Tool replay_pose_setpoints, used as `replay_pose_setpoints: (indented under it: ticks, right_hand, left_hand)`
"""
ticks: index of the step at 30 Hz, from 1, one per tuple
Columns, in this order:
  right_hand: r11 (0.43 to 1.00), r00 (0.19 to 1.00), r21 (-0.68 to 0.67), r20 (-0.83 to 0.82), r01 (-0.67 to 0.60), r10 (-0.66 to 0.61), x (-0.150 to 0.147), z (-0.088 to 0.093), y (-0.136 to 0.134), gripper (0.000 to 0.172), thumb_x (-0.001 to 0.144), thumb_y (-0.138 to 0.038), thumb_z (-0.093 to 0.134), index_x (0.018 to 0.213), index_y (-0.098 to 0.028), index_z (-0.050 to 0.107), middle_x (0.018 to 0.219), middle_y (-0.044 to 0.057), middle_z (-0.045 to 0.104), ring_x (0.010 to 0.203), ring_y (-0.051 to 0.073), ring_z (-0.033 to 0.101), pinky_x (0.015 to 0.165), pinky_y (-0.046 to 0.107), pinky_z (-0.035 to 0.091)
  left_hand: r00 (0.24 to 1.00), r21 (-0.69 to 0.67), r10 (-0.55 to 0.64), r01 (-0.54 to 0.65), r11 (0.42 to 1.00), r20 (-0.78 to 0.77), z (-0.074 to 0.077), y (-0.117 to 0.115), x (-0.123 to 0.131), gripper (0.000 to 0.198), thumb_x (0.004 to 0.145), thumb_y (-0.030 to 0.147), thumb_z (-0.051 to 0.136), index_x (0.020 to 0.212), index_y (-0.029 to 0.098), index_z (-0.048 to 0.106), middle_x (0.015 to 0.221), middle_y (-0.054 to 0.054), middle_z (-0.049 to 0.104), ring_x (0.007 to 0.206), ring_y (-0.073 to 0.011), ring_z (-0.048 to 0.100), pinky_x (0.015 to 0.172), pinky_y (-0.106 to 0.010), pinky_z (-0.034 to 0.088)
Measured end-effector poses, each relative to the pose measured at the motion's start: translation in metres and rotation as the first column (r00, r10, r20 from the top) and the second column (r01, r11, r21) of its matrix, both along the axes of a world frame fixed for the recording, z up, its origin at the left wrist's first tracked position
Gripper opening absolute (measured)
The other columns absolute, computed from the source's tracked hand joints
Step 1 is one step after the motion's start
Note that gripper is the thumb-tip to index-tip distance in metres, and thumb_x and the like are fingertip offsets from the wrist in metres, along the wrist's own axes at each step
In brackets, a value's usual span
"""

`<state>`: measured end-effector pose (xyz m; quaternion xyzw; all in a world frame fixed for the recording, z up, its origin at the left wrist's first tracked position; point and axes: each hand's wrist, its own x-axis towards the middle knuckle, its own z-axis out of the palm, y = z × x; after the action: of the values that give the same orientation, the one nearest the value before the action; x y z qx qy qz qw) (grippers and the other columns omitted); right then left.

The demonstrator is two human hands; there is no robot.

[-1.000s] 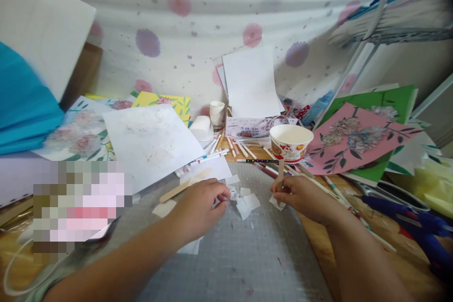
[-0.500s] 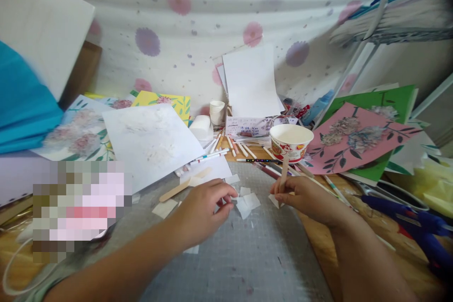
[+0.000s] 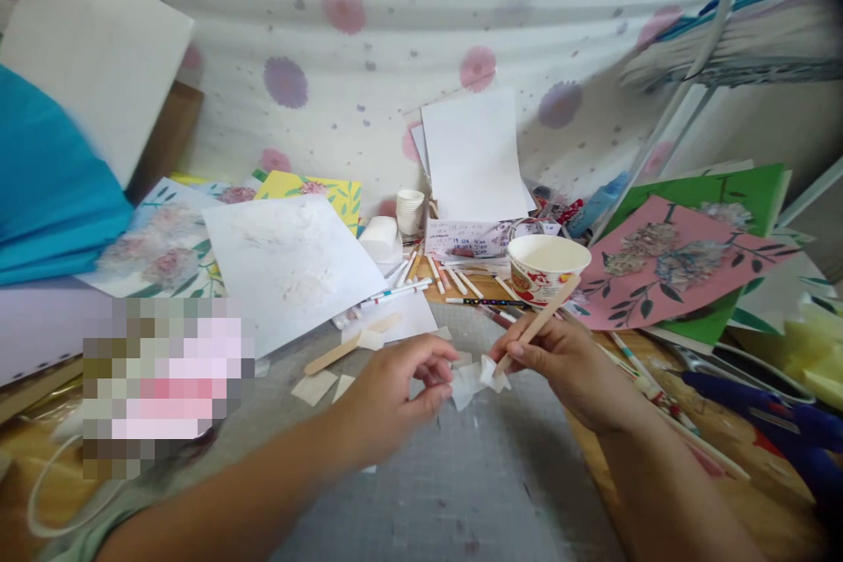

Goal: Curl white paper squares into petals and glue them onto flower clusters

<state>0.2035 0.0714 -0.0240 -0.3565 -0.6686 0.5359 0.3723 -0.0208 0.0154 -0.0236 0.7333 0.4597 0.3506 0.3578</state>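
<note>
My right hand [image 3: 563,364] pinches a wooden craft stick [image 3: 545,313], which tilts down to the left. A crumpled white tissue paper square [image 3: 493,372] is gathered round the stick's lower tip. Close to it on the left, my left hand [image 3: 412,378] has curled fingers with a gap to the thumb, and nothing shows in it. Under and between the hands are thin white paper squares [image 3: 466,388] on the grey mat [image 3: 428,500]. Behind my left hand, a second craft stick [image 3: 335,354] lies with more paper squares [image 3: 314,387] around it.
A paper bowl [image 3: 550,259] stands behind my right hand, near scattered markers [image 3: 464,281]. A white sheet [image 3: 296,268] lies at left, flower pictures on both sides, including a pink one [image 3: 685,259]. A blue glue gun [image 3: 757,404] and scissors [image 3: 738,369] lie at right.
My right hand has brought the stick left toward the left hand, from upright to tilted. The paper at its tip is now crumpled round it. The camera view shifted slightly.
</note>
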Motion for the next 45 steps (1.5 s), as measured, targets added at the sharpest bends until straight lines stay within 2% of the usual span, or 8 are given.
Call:
replay_pose_setpoints:
  ticks: [3,7,15,21,33,37,40,45]
  right_hand:
    - [0.998,0.985,-0.049,-0.171,-0.037,0.028,-0.015,0.000,-0.012,0.021,0.081,-0.040,0.067,0.079,-0.019,0.065,0.080,0.004,0.070,0.069,0.017,0.063,0.066,0.030,0.050]
    - [0.992,0.955,-0.104,-0.292,-0.075,0.041,-0.028,0.000,-0.021,0.019,0.080,-0.037,0.070,0.079,-0.018,0.065,0.081,0.004,0.071,0.068,0.015,0.063,0.065,0.029,0.050]
    - [0.982,0.925,-0.144,-0.376,-0.123,0.061,-0.033,0.001,-0.024,0.017,0.082,-0.033,0.070,0.080,-0.017,0.064,0.085,0.007,0.073,0.071,0.016,0.064,0.068,0.030,0.051]
    - [0.985,0.913,-0.136,-0.406,-0.110,0.046,-0.032,0.001,-0.023,0.017,0.082,-0.032,0.070,0.081,-0.017,0.063,0.085,0.006,0.073,0.071,0.015,0.065,0.067,0.026,0.051]
    - [0.994,0.933,-0.104,-0.358,-0.015,-0.023,-0.032,0.001,-0.022,0.022,0.082,-0.038,0.068,0.080,-0.019,0.058,0.082,0.005,0.072,0.068,0.014,0.066,0.066,0.027,0.053]
    - [0.996,0.962,-0.028,-0.259,0.087,-0.091,-0.030,-0.004,-0.015,0.021,0.083,-0.041,0.066,0.081,-0.020,0.059,0.082,0.004,0.070,0.071,0.017,0.065,0.068,0.031,0.052]
    - [0.987,0.983,0.065,-0.122,0.147,-0.138,-0.025,-0.011,-0.007,0.013,0.077,-0.030,0.072,0.073,-0.018,0.066,0.076,0.005,0.068,0.070,0.020,0.061,0.068,0.033,0.048]
    - [0.969,0.984,0.183,-0.088,0.168,-0.154,-0.021,-0.011,-0.008,0.006,0.079,-0.025,0.069,0.075,-0.020,0.067,0.095,0.006,0.067,0.093,0.023,0.058,0.082,0.035,0.043]
  left_hand:
    - [0.988,-0.106,-0.028,0.045,0.993,0.153,0.003,-0.004,0.005,0.023,0.076,0.020,0.061,0.098,0.017,0.056,0.088,-0.001,0.063,0.078,-0.0133,0.057,0.075,-0.027,0.046]
    - [0.975,-0.197,0.030,0.015,0.980,0.221,0.004,-0.006,0.008,0.015,0.072,0.023,0.066,0.079,0.016,0.055,0.071,0.004,0.054,0.066,-0.0105,0.049,0.063,-0.023,0.040]
    - [0.905,-0.298,0.082,0.050,0.953,0.417,-0.004,-0.003,0.008,0.013,0.076,0.026,0.060,0.073,0.015,0.052,0.066,0.003,0.057,0.061,-0.0112,0.056,0.061,-0.025,0.043]
    - [0.891,-0.385,0.126,0.058,0.921,0.436,-0.002,-0.001,0.007,0.019,0.074,0.030,0.064,0.070,0.014,0.054,0.063,0.000,0.062,0.056,-0.0114,0.058,0.059,-0.025,0.045]
    - [0.892,-0.428,0.136,0.070,0.901,0.430,-0.003,0.000,0.003,0.021,0.077,0.031,0.064,0.069,0.014,0.055,0.061,-0.001,0.064,0.054,-0.0112,0.058,0.056,-0.025,0.045]
    - [0.893,-0.438,0.142,0.068,0.896,0.428,-0.002,0.000,0.003,0.021,0.077,0.032,0.064,0.070,0.014,0.055,0.061,0.000,0.064,0.053,-0.0109,0.057,0.056,-0.024,0.045]
    - [0.891,-0.449,0.162,0.051,0.892,0.424,-0.002,0.000,0.003,0.021,0.077,0.031,0.064,0.069,0.014,0.054,0.061,0.000,0.064,0.053,-0.0107,0.057,0.056,-0.024,0.045]
    - [0.885,-0.456,0.187,0.032,0.889,0.427,-0.003,0.002,0.002,0.023,0.077,0.033,0.064,0.068,0.014,0.054,0.060,0.000,0.063,0.052,-0.0103,0.057,0.055,-0.024,0.045]
